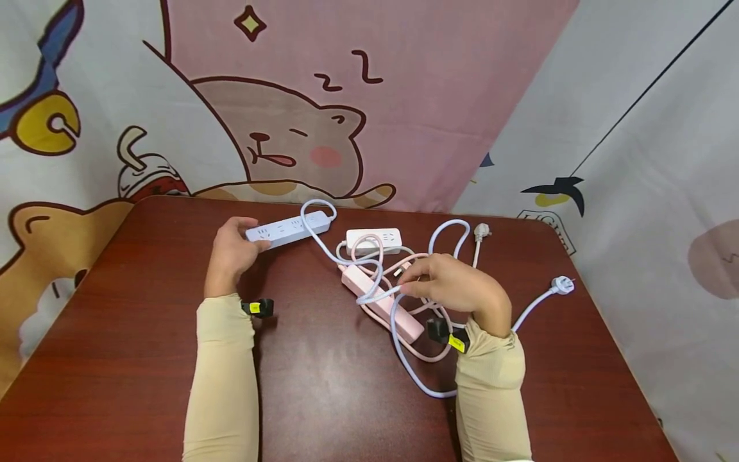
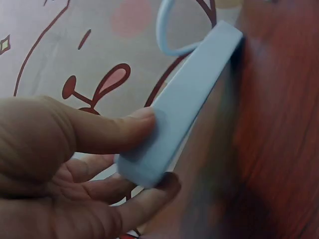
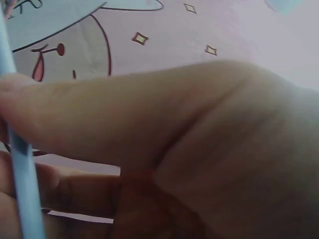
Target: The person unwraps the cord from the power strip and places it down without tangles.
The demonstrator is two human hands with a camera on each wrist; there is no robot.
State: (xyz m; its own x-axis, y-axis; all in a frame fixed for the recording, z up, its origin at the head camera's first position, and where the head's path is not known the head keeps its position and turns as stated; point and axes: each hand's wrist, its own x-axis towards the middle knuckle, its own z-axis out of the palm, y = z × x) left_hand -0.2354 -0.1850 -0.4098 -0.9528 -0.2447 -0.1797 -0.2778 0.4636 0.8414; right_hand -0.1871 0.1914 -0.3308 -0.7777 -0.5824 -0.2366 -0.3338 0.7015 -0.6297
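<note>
My left hand (image 1: 232,247) grips the left end of a light blue power strip (image 1: 283,231), thumb on one side and fingers on the other, as the left wrist view also shows. The strip's sockets face up in the head view. Farther right, my right hand (image 1: 456,287) pinches the strip's light blue cord (image 3: 27,194) between thumb and fingers. That cord loops over a pink power strip (image 1: 381,301) lying slanted on the table. Behind it sits a white power strip (image 1: 374,239). Pink and white cords tangle around both, partly hidden by my right hand.
A blue plug (image 1: 561,285) lies toward the right edge of the brown table (image 1: 323,385). The white plug (image 1: 482,232) is near the back edge. A printed cartoon cloth (image 1: 427,128) hangs just behind the table.
</note>
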